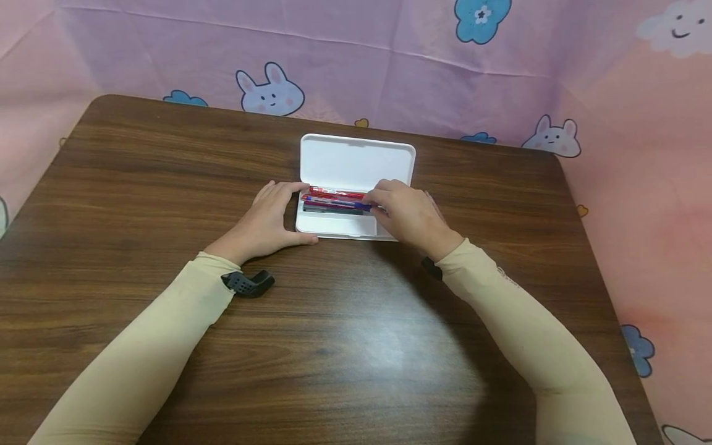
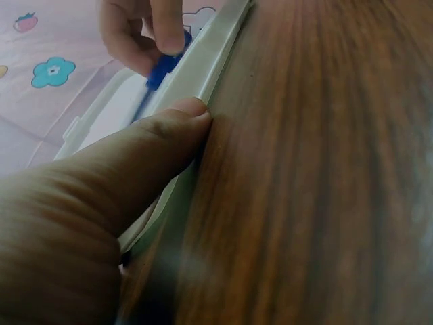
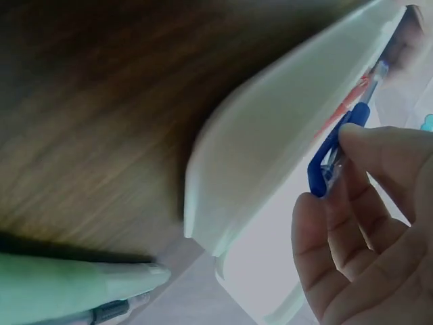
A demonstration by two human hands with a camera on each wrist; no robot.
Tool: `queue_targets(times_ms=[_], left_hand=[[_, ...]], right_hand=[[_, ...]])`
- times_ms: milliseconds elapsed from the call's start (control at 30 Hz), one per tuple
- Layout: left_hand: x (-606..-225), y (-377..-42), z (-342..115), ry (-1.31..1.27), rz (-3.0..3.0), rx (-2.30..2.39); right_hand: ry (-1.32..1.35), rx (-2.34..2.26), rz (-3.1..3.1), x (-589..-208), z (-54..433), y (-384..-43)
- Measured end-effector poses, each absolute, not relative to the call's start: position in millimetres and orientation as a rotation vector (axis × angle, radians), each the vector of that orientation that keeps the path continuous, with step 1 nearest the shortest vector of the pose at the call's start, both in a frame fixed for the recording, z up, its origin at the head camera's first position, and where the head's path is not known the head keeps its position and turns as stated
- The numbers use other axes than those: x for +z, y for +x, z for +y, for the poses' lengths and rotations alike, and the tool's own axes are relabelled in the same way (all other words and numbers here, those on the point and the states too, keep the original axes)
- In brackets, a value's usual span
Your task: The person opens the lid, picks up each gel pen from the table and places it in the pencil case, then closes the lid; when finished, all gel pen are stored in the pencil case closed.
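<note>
An uncovered white pencil case point(image 1: 339, 224) lies on the table with its lid point(image 1: 356, 162) raised at the back. My left hand point(image 1: 267, 219) grips its left end, the thumb point(image 2: 172, 128) along the front wall and the index finger at the back left corner. My right hand point(image 1: 408, 213) reaches over the right part of the case and pinches a clear pen with a blue grip and cap point(image 3: 338, 142) between thumb and fingers. The pen lies lengthwise over the case. Red pens point(image 1: 334, 192) and a grey pen point(image 1: 328, 210) show inside.
The brown wooden table point(image 1: 334, 346) meets a patterned pink and purple cloth point(image 1: 356, 55) behind and at the sides. In the right wrist view, a light green tapered object point(image 3: 74, 288) and a pen-like thing with a dark band point(image 3: 111, 310) are partly cut off.
</note>
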State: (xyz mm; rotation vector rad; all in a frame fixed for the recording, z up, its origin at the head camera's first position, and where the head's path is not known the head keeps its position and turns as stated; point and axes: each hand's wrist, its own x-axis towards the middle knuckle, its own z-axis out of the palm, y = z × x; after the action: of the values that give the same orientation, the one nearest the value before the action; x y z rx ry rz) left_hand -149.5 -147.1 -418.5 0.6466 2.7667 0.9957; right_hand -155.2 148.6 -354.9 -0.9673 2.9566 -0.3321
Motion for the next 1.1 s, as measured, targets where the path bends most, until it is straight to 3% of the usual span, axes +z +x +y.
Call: queue_targets(times_ms=[700,867,1100], left_hand=[[-419,-150,-147,0.641,2.764,1.000],[-420,-151,-147,0.649,2.766,1.004],[-421,-150,-147,0.662,2.771,1.017]], right_hand=[[-0.949,-0.385,2.918,-355,157,-164],[-0.862,-0.516,2.969,-342,186,-155],[-0.514,-0.836,2.945,-337,255,-138]])
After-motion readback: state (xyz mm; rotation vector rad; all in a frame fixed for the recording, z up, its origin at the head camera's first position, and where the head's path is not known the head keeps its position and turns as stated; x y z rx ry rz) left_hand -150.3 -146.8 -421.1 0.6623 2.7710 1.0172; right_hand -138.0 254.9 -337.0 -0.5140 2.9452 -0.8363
